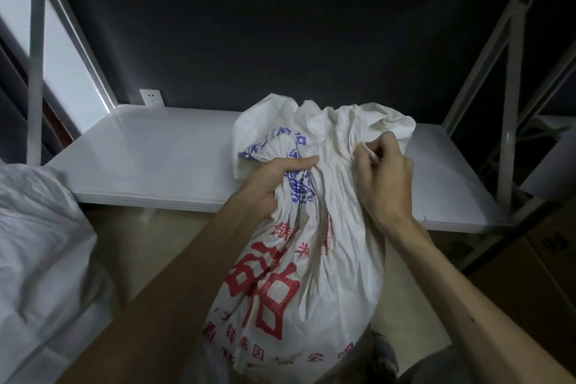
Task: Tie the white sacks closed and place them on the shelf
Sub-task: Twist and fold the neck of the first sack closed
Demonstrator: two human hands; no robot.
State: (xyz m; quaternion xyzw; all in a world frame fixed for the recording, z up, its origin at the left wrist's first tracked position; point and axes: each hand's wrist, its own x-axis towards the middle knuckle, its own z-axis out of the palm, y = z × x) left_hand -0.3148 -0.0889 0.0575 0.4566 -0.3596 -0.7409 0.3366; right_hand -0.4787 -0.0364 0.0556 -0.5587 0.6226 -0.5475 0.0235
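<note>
The sack [305,259] leans at the shelf's [149,159] front edge, its long axis pointing toward the shelf. The left hand [274,184] grips its gathered neck. The right hand [383,178] pinches the neck just beside.

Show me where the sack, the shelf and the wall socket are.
sack [343,274], head view, on its full body.
shelf [156,159], head view, on its bare white board.
socket [151,97], head view, on the middle of its plate.
</note>
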